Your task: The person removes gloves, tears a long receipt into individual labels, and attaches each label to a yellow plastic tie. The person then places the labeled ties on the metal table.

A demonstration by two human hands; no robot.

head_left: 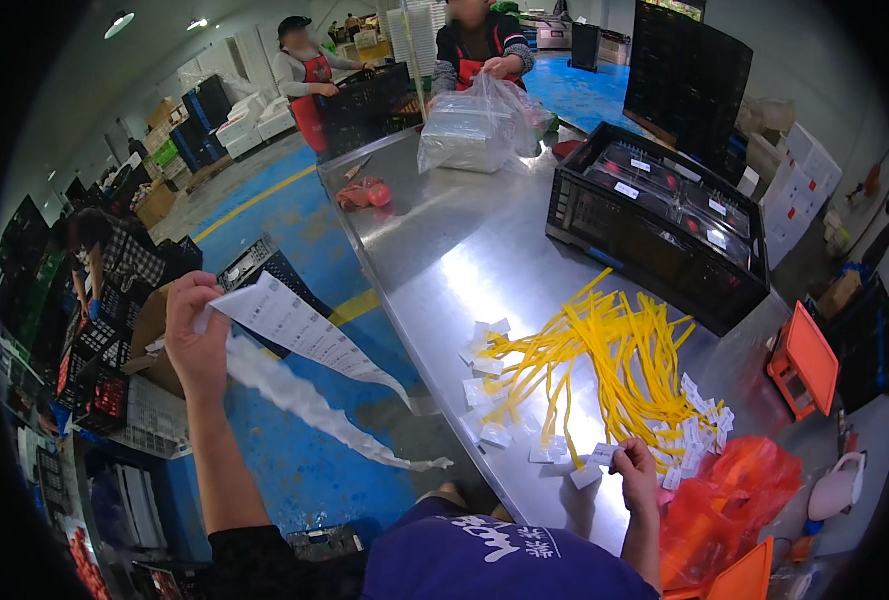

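Observation:
My left hand [197, 325] is raised over the floor on the left, fingers closed on a long strip of printed white labels [295, 325]. A second, twisted white strip [315, 405] trails below it. Low over the near part of the steel table [425, 250], my right hand [637, 470] pinches a small white label [602, 455]. Just beyond that hand lies a spread pile of yellow tie strips [605, 365]. White tags [695, 425] stick to many of their ends, on the pile's left and right sides.
A black crate [655, 250] of clear-lidded packs stands at the table's right. Beside my right hand lie a red plastic bag [735, 500] and an orange scale [803, 360]. At the far end, a co-worker [480, 50] handles a clear bag [475, 130]. Another person [310, 70] stands beyond, near crates.

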